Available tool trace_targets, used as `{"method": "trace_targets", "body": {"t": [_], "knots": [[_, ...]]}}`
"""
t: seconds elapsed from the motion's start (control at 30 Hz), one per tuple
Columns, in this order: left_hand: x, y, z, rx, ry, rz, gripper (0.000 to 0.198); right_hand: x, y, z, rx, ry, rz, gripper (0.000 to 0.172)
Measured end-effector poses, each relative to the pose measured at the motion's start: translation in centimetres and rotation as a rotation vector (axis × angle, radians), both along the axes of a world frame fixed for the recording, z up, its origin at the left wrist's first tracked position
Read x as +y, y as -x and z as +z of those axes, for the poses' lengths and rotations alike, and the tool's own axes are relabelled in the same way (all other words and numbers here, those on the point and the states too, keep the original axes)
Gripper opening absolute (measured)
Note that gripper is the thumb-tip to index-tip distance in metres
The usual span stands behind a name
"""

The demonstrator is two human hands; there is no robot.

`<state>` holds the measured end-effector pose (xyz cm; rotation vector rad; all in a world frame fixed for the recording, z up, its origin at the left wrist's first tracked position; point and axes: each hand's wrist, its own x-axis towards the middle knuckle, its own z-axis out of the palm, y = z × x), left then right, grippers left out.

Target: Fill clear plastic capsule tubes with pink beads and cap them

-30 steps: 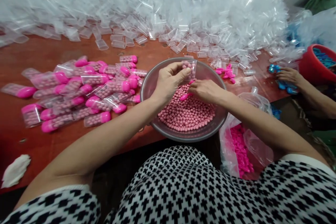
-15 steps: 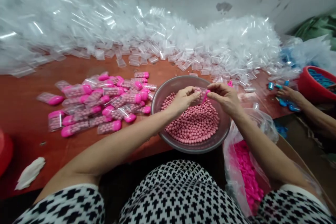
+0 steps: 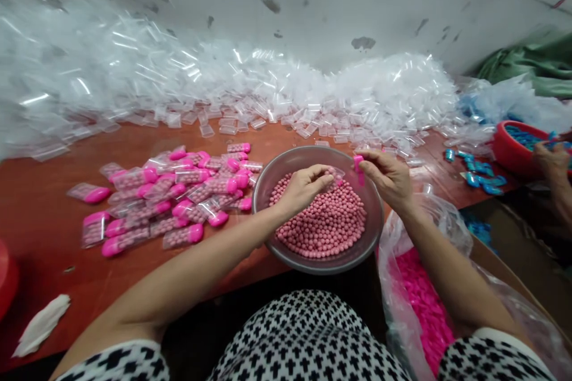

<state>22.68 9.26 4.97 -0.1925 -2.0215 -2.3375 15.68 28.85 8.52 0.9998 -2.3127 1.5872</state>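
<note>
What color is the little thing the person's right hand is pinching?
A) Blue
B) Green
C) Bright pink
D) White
C. The right hand pinches a bright pink piece between its fingers, just over the metal bowl.

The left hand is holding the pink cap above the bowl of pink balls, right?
Wrong hand: it's the right hand that holds the pink cap above the bowl of pink balls, as the head view shows.
</note>
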Motion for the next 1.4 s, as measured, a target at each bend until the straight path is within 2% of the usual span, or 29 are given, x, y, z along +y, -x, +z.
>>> {"method": "trace_targets", "body": {"t": [0.1,0.17,0.23,0.37,0.5,0.63,0.77,0.87,0.97,1.03,1.17,1.4], "knots": [[0.0,-0.2,-0.1,0.089,0.147,-0.002,0.035,-0.1,-0.4,0.7,0.292,-0.167,0.092,0.021],[0.0,-0.4,0.1,0.113,0.180,0.009,0.034,-0.5,-0.6,0.5,0.386,-0.260,0.156,0.021],[0.0,-0.7,0.3,0.119,0.202,0.047,0.032,-0.7,-0.8,0.1,0.448,-0.312,0.155,0.021],[0.0,-1.1,0.7,0.144,0.253,0.122,0.025,-0.6,-1.3,-0.9,0.548,-0.306,0.137,0.020],[0.1,-1.1,1.0,0.220,0.314,0.130,0.020,-0.5,-1.9,-1.5,0.619,-0.231,0.125,0.024],[0.1,-0.8,1.1,0.252,0.330,0.114,0.019,-0.8,-1.9,-1.6,0.598,-0.173,0.094,0.023],[0.0,-0.5,1.0,0.112,0.157,0.023,0.023,-0.8,-1.5,-1.0,0.350,-0.097,0.170,0.012],[0.1,-0.4,1.1,0.063,0.072,0.008,0.025,-0.6,-1.4,-0.5,0.241,-0.093,0.126,0.012],[0.3,-0.4,1.2,0.080,0.076,0.002,0.025,-0.8,-1.5,-0.5,0.269,-0.057,0.049,0.014],[0.2,-0.4,1.1,0.092,0.101,0.024,0.025,-1.0,-1.6,-0.8,0.296,-0.053,0.050,0.016],[-0.3,-0.7,0.8,0.146,0.187,0.138,0.022,-1.5,-1.6,-1.3,0.358,-0.127,0.084,0.017],[-0.2,-1.1,0.5,0.354,0.357,0.148,0.016,-0.9,-1.9,-0.8,0.573,-0.207,0.212,0.020]]}}
